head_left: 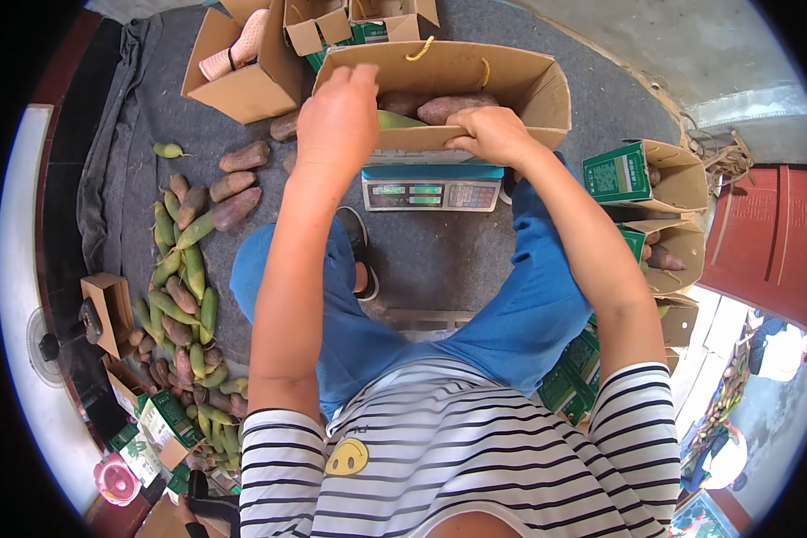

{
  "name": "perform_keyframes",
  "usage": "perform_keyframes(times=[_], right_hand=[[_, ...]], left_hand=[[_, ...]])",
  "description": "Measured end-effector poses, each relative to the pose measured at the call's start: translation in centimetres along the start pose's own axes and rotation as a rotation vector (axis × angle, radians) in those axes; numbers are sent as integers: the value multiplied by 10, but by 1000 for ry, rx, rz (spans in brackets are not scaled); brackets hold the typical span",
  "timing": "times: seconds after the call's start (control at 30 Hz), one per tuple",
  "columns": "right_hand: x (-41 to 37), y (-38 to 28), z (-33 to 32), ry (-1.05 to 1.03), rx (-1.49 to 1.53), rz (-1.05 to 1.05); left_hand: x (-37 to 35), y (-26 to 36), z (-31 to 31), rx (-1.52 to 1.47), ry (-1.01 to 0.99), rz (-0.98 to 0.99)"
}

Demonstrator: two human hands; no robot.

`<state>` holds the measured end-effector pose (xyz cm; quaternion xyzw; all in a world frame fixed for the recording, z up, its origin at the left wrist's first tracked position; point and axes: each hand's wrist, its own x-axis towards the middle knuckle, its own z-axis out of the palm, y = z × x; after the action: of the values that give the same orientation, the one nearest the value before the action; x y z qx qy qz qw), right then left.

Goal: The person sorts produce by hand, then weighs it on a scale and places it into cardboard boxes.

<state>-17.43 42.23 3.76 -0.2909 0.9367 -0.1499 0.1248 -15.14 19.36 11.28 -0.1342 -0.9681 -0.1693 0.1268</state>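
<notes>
An open cardboard box (529, 85) with yellow rope handles stands on a digital scale (430, 190) with lit green displays. Inside it lie brownish-purple roots (457, 108) and part of a green radish (399, 119). My right hand (489, 134) is closed on the box's near rim, thumb on the outer side. At the left end of the box, my left hand (339, 117) has its fingers curled above the rim; what they hold, if anything, is hidden.
Several green and purplish roots (184, 300) lie heaped on the dark floor covering at left. Another cardboard box (251, 85) holding a pink wrapped item stands behind. Green-printed boxes (619, 175) with roots line the right side. Other people (724, 457) appear at far right.
</notes>
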Motion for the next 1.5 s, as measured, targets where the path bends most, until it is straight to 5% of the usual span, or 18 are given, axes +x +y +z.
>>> perform_keyframes(times=[0.07,0.17,0.3,0.4,0.6,0.77,1.1,1.23,1.33,1.5], right_hand=[[1,1,1,3,6,-11],[0,3,3,3,7,-16],[-1,2,2,11,34,-20],[0,1,2,17,68,-32],[-4,-1,7,80,94,-53],[-3,-8,2,31,100,-16],[7,-12,-5,-55,59,28],[6,-13,-5,-36,66,27],[6,-10,-4,-40,57,31],[2,-5,0,34,66,-21]], left_hand=[[3,-10,-4,-188,286,104],[-5,-8,-55,-728,280,-78],[-16,-58,-85,-801,270,-284],[-33,-142,-27,-697,118,-458],[-136,-284,196,-445,-2,-845],[-150,-282,244,-254,-219,-1117],[-129,-312,302,-270,-285,-1283],[-132,-315,319,-422,-132,-1415],[-148,-313,303,-1031,-250,-1504],[-164,-264,237,-1431,32,-1187]])
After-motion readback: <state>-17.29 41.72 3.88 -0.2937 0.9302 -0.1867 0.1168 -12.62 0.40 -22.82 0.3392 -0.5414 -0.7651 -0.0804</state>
